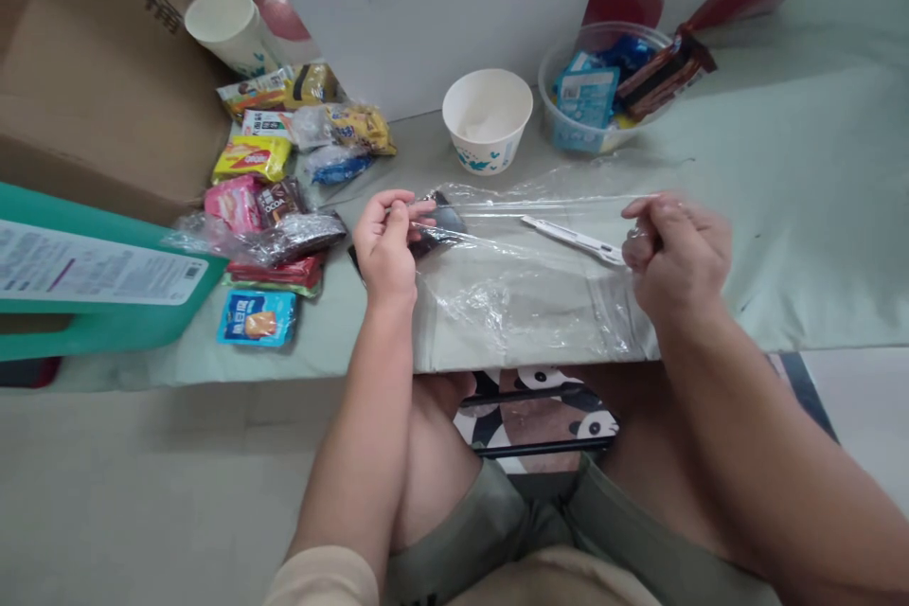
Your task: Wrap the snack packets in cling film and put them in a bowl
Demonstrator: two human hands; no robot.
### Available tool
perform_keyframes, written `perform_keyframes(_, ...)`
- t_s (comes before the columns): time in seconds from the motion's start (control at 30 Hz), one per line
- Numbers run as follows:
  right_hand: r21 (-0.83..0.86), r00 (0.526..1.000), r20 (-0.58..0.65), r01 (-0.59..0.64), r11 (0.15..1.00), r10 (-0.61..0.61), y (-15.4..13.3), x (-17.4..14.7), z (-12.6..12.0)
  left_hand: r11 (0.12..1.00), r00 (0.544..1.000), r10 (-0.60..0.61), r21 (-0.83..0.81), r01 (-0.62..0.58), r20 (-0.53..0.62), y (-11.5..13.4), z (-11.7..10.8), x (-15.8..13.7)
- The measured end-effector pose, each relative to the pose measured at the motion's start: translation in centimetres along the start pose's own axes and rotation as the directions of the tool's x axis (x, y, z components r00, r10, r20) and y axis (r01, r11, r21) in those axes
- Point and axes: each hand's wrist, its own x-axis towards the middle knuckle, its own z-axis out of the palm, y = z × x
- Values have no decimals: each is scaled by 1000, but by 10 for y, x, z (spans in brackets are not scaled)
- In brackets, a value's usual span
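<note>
A clear plastic bag (490,303) is stretched between my two hands, just above the cloth-covered table. My left hand (389,241) pinches one end between thumb and fingers. At the other end my right hand (674,246) is closed on the film, its outer side a little blurred. Under or behind the film lies a white utility knife (572,240), its end close to my right fingers. A dark, shiny object (444,222) sits behind my left fingers, partly hidden, and I cannot make out its kind.
Beyond the bag stand a paper cup (490,128) and a clear tub (550,118) of wrapped snacks. Snack packets (252,158) pile up at left, with a blue packet (257,318) nearest the edge. Another paper cup (227,24), a cardboard box (92,104) and a green container (142,331) border them.
</note>
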Motion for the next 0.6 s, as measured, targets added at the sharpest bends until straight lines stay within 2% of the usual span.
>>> perform_keyframes(0.07, -5, 1000, 10, 15, 1000, -15, 2, 0, -1, 997, 999, -40, -63, 41, 15, 2, -1, 0)
perform_keyframes(0.13, -25, 999, 51, -13, 1000, 14, 5, 0, -2, 977, 981, -172, -109, 181, 88, 7, -1, 0)
perform_keyframes(0.2, -69, 993, 103, -56, 996, 63, 9, 0, -2, 947, 936, -300, -65, 316, 183, 12, -2, -2)
perform_keyframes(0.27, -109, 988, 131, -69, 992, 84, 11, 1, -2, 928, 896, -367, 30, 372, 251, 15, -2, -4)
perform_keyframes(0.33, -118, 991, 116, -55, 991, 69, 12, 3, -1, 928, 886, -372, 77, 365, 276, 14, -1, -6)
perform_keyframes(0.37, -113, 993, 97, -52, 992, 63, 12, 4, -1, 935, 897, -354, 70, 348, 267, 13, -1, -6)
perform_keyframes(0.5, -99, 997, 14, -80, 992, 81, 11, 8, -3, 971, 965, -239, 7, 240, 106, 6, -2, 0)
perform_keyframes(0.6, -118, 996, 16, -86, 989, 88, 11, 8, -4, 991, 992, -123, 46, 124, -18, 1, -3, 6)
